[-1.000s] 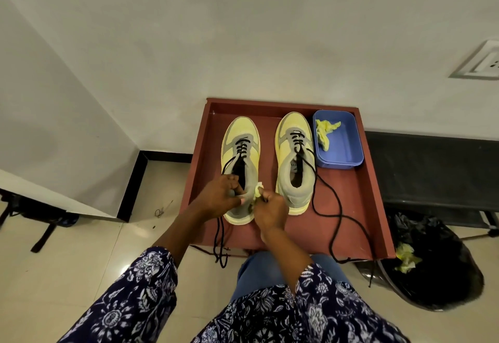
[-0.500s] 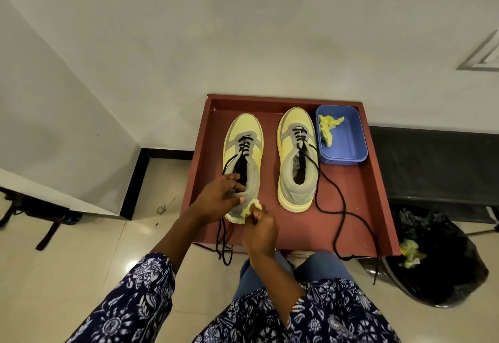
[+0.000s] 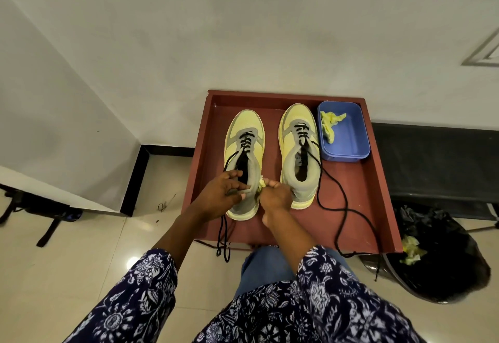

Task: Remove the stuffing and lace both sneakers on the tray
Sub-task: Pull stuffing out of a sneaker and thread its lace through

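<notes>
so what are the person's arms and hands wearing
Both forearms are bare below dark navy sleeves printed with white flowers and leaves, pushed up toward the elbows. The left hand and right hand have no gloves; no rings, watch or bracelets are visible.

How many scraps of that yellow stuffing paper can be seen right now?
3: one in the blue tub, one in the black bin bag, one pinched in the right hand. More may be hidden inside the shoes.
</notes>
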Demonstrator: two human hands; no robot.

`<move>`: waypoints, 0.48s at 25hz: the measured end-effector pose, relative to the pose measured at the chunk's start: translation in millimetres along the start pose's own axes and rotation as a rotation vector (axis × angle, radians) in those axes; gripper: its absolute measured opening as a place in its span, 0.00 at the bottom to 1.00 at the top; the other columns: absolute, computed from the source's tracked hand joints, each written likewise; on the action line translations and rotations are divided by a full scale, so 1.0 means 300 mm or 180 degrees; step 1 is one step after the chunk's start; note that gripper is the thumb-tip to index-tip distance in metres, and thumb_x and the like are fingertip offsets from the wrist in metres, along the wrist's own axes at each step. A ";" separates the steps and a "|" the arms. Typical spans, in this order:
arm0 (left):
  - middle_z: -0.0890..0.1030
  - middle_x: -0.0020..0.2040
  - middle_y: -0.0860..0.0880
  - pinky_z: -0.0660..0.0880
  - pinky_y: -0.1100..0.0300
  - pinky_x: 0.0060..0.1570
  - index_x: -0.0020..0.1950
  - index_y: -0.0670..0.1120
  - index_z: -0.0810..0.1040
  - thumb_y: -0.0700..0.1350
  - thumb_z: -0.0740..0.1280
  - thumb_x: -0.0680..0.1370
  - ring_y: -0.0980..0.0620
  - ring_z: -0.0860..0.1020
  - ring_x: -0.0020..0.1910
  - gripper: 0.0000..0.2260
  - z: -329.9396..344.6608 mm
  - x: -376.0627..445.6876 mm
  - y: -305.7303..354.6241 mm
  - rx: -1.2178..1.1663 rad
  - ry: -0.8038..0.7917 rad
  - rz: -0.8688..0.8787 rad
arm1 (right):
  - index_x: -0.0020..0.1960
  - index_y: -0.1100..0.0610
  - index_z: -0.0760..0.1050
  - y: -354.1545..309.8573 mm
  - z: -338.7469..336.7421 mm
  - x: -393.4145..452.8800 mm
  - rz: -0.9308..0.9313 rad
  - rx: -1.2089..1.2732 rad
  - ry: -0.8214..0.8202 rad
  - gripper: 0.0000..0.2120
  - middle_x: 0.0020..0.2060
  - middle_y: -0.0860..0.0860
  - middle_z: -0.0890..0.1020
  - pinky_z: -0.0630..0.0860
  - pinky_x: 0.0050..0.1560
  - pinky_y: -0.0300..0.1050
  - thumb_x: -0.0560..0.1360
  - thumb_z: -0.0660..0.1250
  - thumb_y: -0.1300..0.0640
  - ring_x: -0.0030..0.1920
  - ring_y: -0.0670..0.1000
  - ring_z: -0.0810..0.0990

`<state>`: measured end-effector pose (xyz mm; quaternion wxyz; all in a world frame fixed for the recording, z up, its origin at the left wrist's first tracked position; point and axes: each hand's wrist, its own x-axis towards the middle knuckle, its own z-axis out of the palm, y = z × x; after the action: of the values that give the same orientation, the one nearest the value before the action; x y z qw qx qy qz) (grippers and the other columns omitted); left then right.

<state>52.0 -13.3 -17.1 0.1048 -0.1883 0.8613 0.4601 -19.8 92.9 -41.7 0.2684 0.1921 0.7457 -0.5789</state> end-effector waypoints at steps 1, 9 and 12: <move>0.65 0.72 0.48 0.66 0.62 0.63 0.61 0.42 0.77 0.41 0.66 0.76 0.51 0.65 0.69 0.14 0.001 -0.001 0.001 -0.0016 0.0015 0.0005 | 0.57 0.60 0.78 -0.019 0.002 0.015 -0.0107 -0.0117 -0.0083 0.16 0.56 0.52 0.81 0.76 0.58 0.47 0.74 0.60 0.69 0.50 0.50 0.77; 0.66 0.71 0.48 0.65 0.59 0.66 0.61 0.42 0.77 0.40 0.65 0.77 0.51 0.66 0.69 0.13 0.012 0.002 0.001 0.0048 0.0158 0.0052 | 0.60 0.63 0.76 0.079 -0.033 -0.038 -0.0522 -0.1065 -0.0368 0.17 0.56 0.56 0.81 0.74 0.57 0.46 0.75 0.57 0.70 0.54 0.55 0.78; 0.66 0.71 0.49 0.64 0.60 0.65 0.61 0.42 0.77 0.40 0.64 0.77 0.51 0.66 0.69 0.13 0.015 0.001 0.000 0.0081 0.0201 0.0069 | 0.55 0.63 0.78 0.127 -0.011 -0.079 -0.0592 -0.1596 -0.0271 0.12 0.52 0.58 0.82 0.73 0.48 0.45 0.76 0.59 0.66 0.50 0.55 0.79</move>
<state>51.9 -9.8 -19.7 0.0749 -0.1920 0.8720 0.4441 20.7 106.4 -55.3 0.2844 0.0258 0.8682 -0.4058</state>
